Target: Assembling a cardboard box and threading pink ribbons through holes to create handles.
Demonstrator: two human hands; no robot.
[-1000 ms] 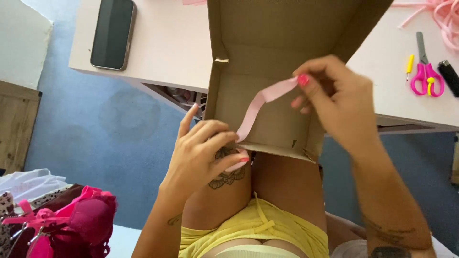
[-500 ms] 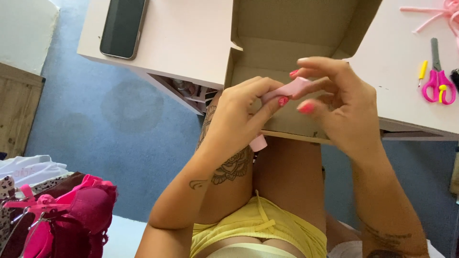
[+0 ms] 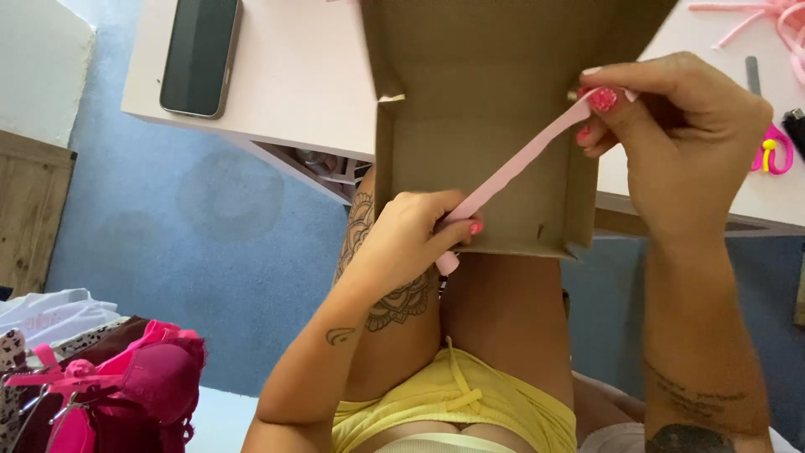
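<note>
Fingers of the left hand [image 3: 411, 235] are pinched together on the lower end of a pale pink ribbon [image 3: 520, 164], and the thumb and forefinger of the right hand [image 3: 679, 143] are clamped on its upper end, so the strip runs taut on a slant between them. It is held in front of the open cardboard box [image 3: 478, 92], which leans from the white bench [image 3: 293, 75] toward the person's lap. A dark phone [image 3: 199, 54] lies flat on the bench to the left, well apart from the box. Pink-handled scissors [image 3: 767, 151] lie at the right edge behind the right hand, with more pink ribbon [image 3: 767, 21] piled near the top corner. Pink underwear [image 3: 126, 386] lies at lower left beside a white garment [image 3: 54, 315].
</note>
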